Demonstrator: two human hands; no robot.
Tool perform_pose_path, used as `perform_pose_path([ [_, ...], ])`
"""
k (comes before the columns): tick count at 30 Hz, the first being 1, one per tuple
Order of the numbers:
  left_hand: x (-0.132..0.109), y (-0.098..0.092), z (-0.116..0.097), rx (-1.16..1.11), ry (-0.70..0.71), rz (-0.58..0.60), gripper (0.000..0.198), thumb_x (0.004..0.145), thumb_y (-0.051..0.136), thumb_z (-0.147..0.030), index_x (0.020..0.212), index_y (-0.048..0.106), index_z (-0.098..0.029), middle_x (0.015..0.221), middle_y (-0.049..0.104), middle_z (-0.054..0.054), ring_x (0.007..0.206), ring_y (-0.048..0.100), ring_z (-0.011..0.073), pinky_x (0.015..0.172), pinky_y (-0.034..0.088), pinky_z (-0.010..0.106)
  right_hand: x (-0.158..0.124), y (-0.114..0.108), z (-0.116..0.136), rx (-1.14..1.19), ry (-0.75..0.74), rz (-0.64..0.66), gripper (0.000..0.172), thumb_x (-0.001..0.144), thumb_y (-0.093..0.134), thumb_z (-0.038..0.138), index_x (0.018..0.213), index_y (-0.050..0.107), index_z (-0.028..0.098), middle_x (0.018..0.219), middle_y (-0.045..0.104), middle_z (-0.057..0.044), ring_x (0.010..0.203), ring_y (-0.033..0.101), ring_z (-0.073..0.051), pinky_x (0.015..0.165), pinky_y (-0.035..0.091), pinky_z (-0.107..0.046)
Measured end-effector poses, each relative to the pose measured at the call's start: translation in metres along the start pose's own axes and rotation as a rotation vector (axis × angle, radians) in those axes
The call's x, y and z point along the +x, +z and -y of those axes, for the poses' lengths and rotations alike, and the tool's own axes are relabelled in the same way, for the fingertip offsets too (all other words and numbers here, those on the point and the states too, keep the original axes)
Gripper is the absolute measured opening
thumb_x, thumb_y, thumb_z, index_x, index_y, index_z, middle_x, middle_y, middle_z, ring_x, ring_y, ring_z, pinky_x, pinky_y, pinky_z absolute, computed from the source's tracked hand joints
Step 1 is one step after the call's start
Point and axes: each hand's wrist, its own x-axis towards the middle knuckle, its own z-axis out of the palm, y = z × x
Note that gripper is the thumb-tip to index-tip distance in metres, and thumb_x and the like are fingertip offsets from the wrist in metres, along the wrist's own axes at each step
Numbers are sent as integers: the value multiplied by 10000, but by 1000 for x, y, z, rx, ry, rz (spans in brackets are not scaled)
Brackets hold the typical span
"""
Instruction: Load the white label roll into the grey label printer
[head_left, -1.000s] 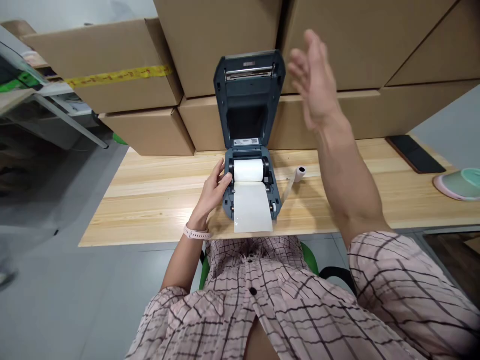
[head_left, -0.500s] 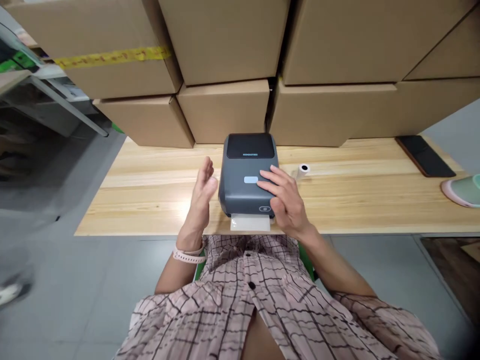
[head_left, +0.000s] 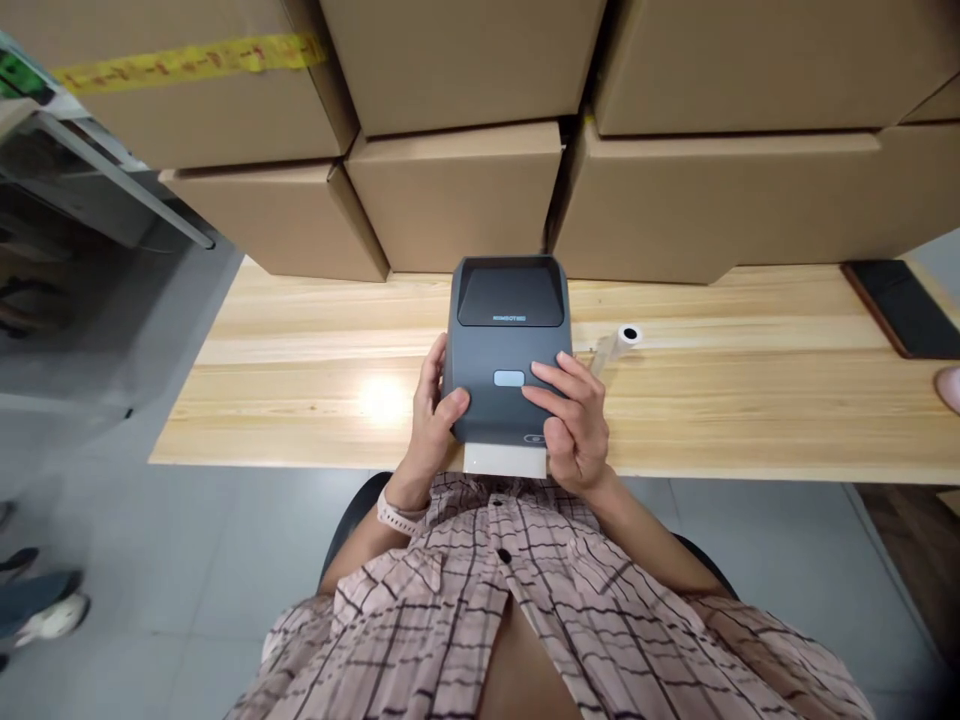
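A dark grey label printer with a black window in its lid and a pale blue button sits at the front of the wooden table. From its front slot a white label strip sticks out near the table edge. My left hand grips the printer's left side, thumb on top and fingers along the wall. My right hand holds the right side, two fingertips resting on the lid beside the button. Just right of the printer stands a small white roll with a dark core.
Stacked cardboard boxes line the back of the wooden table. A phone lies at the far right, with a pinkish round thing partly in view. Another person's shoe shows on the floor at left.
My left hand has moved right, from beside the printer onto its left side. My right hand stays on the printer, its fingers near the button. The view has shifted slightly.
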Motion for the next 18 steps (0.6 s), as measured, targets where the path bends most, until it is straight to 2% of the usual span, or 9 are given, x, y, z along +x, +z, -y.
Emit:
perform_pose_path([
  [4, 0, 2, 1, 46, 60, 26, 714, 851, 688, -541, 1471, 475, -258, 1528, 507, 101, 1419, 470, 331, 1159, 425, 459, -1, 4, -2, -21, 3, -33, 381, 1012, 367, 259, 1296, 607, 340, 1319, 664, -11, 1364, 531, -284, 1129, 429, -569],
  [7, -14, 0, 0, 146, 113, -83, 582, 890, 672, -517, 1390, 537, -253, 1424, 573, 111, 1302, 556, 276, 1046, 498, 399, 0, 4, -3, -25, -21, -34, 371, 1011, 372, 267, 1289, 606, 340, 1307, 669, -15, 1345, 548, -286, 1110, 445, -568],
  [9, -32, -3, 1, 211, 202, -249, 383, 918, 657, -481, 1216, 631, -241, 1167, 666, 78, 1040, 642, 194, 869, 540, 322, 1, 2, -2, -17, -25, -29, 367, 1008, 385, 254, 1288, 606, 338, 1309, 669, -16, 1347, 546, -283, 1115, 442, -566],
  [10, -42, -5, 2, 227, 231, -313, 280, 934, 639, -468, 1069, 672, -224, 991, 674, 49, 873, 635, 155, 764, 531, 285, 1, 2, -2, -9, -21, -29, 367, 1005, 391, 242, 1286, 608, 333, 1310, 668, -17, 1352, 543, -281, 1121, 438, -565],
  [11, -52, -6, 2, 233, 227, -335, 272, 947, 620, -463, 890, 678, -203, 815, 638, 20, 719, 587, 124, 665, 498, 257, 1, 2, -2, -1, -16, -29, 368, 1001, 396, 228, 1283, 612, 327, 1312, 668, -19, 1355, 540, -280, 1126, 433, -564],
  [12, -61, -7, 2, 233, 161, -296, 363, 953, 605, -468, 729, 645, -184, 686, 589, 4, 621, 535, 108, 596, 457, 242, 1, 2, -2, 6, -12, -32, 370, 998, 398, 217, 1279, 615, 322, 1312, 669, -20, 1357, 539, -279, 1130, 429, -564],
  [14, -73, -7, -1, 193, -93, -120, 511, 944, 598, -506, 560, 579, -168, 537, 530, -5, 507, 476, 92, 508, 385, 231, 0, 3, -2, 14, -9, -42, 373, 994, 398, 207, 1270, 623, 318, 1313, 670, -19, 1357, 540, -279, 1133, 423, -565],
  [16, -76, -5, -6, 103, -364, 22, 513, 886, 655, -550, 556, 608, -160, 509, 560, 0, 443, 457, 82, 456, 335, 227, 0, 4, -3, 14, -17, -53, 370, 991, 404, 210, 1264, 629, 317, 1315, 672, -15, 1355, 542, -279, 1133, 419, -561],
  [18, -74, -2, -12, 9, -495, 46, 480, 817, 728, -562, 579, 634, -156, 515, 588, -3, 402, 427, 66, 427, 293, 217, 0, 4, -3, 16, -30, -54, 361, 984, 420, 205, 1254, 636, 307, 1316, 674, -19, 1354, 543, -279, 1130, 420, -552],
])
